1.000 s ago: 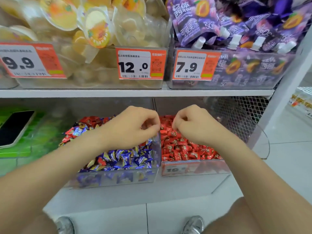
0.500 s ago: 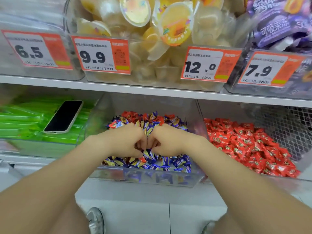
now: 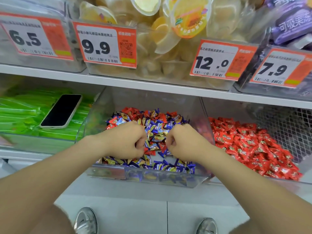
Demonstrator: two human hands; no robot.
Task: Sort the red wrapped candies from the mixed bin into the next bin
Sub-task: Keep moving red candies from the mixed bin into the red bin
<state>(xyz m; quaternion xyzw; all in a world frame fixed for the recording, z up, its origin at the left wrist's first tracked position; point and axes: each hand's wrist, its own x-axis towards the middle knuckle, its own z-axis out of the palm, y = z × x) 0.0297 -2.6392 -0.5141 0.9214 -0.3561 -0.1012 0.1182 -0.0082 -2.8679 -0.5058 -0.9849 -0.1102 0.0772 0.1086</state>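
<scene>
Left hand (image 3: 125,141): fingers curled under, knuckles up, tips buried in the wrappers. Cannot tell whether they clamp anything.
Right hand (image 3: 184,142): same posture, fingers folded down into the pile, tips hidden; grip cannot be told.
The two fists sit near each other, apart, with a ridge of candies between them.

Between and under the fists: blue-and-gold candies (image 3: 157,137), small pillow shapes in glossy, crinkled foil with twisted, serrated ends.
Red wrapped candies (image 3: 149,152): one lies just beside the left hand's curled fingers, on the near side. Others lie scattered at the back of the pile, beyond both hands, mixed among the blue.

Mixed bin (image 3: 168,179): clear hard plastic with a sloped front lip and scuffed, hazy walls. Both wrists cross over its front edge.
Next bin (image 3: 222,108): directly right of it and wall to wall with it, clear plastic. It is filled with a flat layer of shiny red wrappers, well apart from the right hand.

Left of the mixed bin: green packets (image 3: 20,114), long, smooth and translucent, with a phone (image 3: 61,111) lying on them, its black screen up.
Shelf board (image 3: 152,86) above: matt white. It carries orange price tags (image 3: 104,44) and clear tubs of pale yellow jelly cups (image 3: 189,22).
</scene>
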